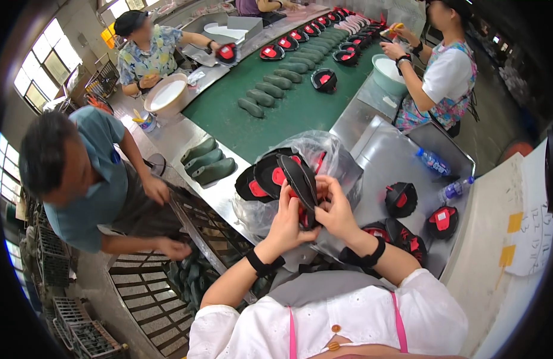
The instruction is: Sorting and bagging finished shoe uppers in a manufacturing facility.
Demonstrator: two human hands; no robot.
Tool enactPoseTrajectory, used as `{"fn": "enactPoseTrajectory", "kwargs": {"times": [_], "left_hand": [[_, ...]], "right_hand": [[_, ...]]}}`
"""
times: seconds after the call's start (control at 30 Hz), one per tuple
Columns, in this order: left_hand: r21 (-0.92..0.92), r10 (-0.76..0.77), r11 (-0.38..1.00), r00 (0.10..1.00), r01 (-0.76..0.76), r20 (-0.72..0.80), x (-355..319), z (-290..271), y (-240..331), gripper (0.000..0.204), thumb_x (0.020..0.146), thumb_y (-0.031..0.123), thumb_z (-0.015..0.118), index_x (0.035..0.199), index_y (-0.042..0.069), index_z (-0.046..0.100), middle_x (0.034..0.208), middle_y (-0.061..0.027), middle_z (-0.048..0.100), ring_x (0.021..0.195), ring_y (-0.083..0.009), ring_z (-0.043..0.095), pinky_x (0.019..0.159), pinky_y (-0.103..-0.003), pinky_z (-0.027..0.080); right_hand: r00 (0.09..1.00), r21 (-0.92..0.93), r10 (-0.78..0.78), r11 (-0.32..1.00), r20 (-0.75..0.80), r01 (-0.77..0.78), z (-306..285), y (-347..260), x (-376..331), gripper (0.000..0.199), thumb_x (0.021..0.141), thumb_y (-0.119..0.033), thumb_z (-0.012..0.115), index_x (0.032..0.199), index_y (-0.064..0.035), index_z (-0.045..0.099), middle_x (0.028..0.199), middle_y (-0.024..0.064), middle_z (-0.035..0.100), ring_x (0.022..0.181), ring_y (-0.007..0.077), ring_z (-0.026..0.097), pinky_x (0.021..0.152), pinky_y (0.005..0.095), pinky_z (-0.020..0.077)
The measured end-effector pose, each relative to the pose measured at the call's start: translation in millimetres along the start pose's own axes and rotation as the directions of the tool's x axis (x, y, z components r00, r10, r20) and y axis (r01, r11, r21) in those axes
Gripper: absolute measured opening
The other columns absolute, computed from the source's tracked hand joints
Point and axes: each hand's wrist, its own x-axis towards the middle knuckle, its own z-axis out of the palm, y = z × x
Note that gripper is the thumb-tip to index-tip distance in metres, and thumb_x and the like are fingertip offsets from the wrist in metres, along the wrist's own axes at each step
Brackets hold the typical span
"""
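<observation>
A black shoe upper (301,179) with a red lining is held up in front of me between both hands. My left hand (287,222) grips its left side, with the fingers curled round the lower part. My right hand (335,209) pinches the black edge on the right with thumb and fingers. Just behind lie more black and red shoe uppers (258,179) on a clear plastic bag (333,146), partly covered by the one in my hands. Further uppers (401,199) rest on the metal table to the right of my right hand.
A green conveyor belt (228,122) carries rows of green shoe lasts (270,90) and uppers. Three lasts (213,170) stand on the metal edge. Bottles (433,161) lie at right. A co-worker (85,173) stands left beside a slatted cart (151,299); others work farther along the belt.
</observation>
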Motion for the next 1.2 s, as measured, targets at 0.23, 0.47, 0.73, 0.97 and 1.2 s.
{"fn": "enactPoseTrajectory", "kwargs": {"times": [0.23,0.47,0.73,0.97,1.2], "left_hand": [[0.23,0.119,0.966,0.993,-0.118,0.01,55,-19,-3,0.064,0.062,0.022,0.072,0.111,-0.004,0.04,0.118,-0.0271,0.038,0.113,-0.0428,0.039,0.085,-0.047,0.043],[-0.82,-0.808,0.387,0.584,0.422,-0.081,151,-103,-213,0.026,0.071,0.013,0.061,0.094,0.003,0.055,0.078,-0.0067,0.059,0.066,-0.0227,0.06,0.061,-0.034,0.051],[-0.612,-0.681,0.653,0.699,0.445,-0.218,218,-187,-244,0.085,0.085,0.035,0.057,0.14,0.009,-0.003,0.146,-0.0113,0.003,0.132,-0.0283,0.019,0.088,-0.056,0.039],[0.294,-0.387,0.909,0.86,0.295,0.333,134,-89,-204,0.052,0.079,0.04,0.061,0.113,0.002,0.053,0.101,-0.0204,0.06,0.095,-0.0299,0.059,0.08,-0.037,0.047],[0.234,-0.501,0.865,0.797,0.444,0.337,50,-68,-177,0.064,0.081,0.045,0.054,0.121,-0.004,0.046,0.103,-0.0226,0.06,0.096,-0.0298,0.059,0.076,-0.035,0.047]], "right_hand": [[0.99,0.14,-0.116,0.985,0.077,0.105,-14,-3,37,0.064,0.076,0.001,0.057,0.131,-0.0057,0.027,0.12,0.0112,0.042,0.106,0.0181,0.045,0.083,0.0282,0.0435],[0.939,-0.12,-0.263,0.948,0.221,0.294,-33,-43,58,0.047,0.08,-0.007,0.056,0.125,-0.0047,0.043,0.129,0.0103,0.041,0.117,0.019,0.042,0.094,0.0331,0.0356],[0.902,-0.471,0.027,0.859,0.432,0.2,-40,27,68,0.029,0.076,-0.007,0.056,0.104,-0.0031,0.055,0.107,0.0092,0.053,0.103,0.0227,0.052,0.085,0.0313,0.0417],[0.866,-0.809,0.231,0.518,0.443,0.276,-13,71,135,0.042,0.073,-0.027,0.064,0.105,-0.0026,0.055,0.106,0.0157,0.054,0.106,0.0325,0.049,0.087,0.0415,0.0418],[0.8,-0.942,0.498,0.173,0.334,0.286,44,99,115,0.117,0.056,-0.056,0.073,0.138,0.0003,0.012,0.135,0.0396,0.014,0.125,0.0535,0.019,0.093,0.0623,0.0273]]}}
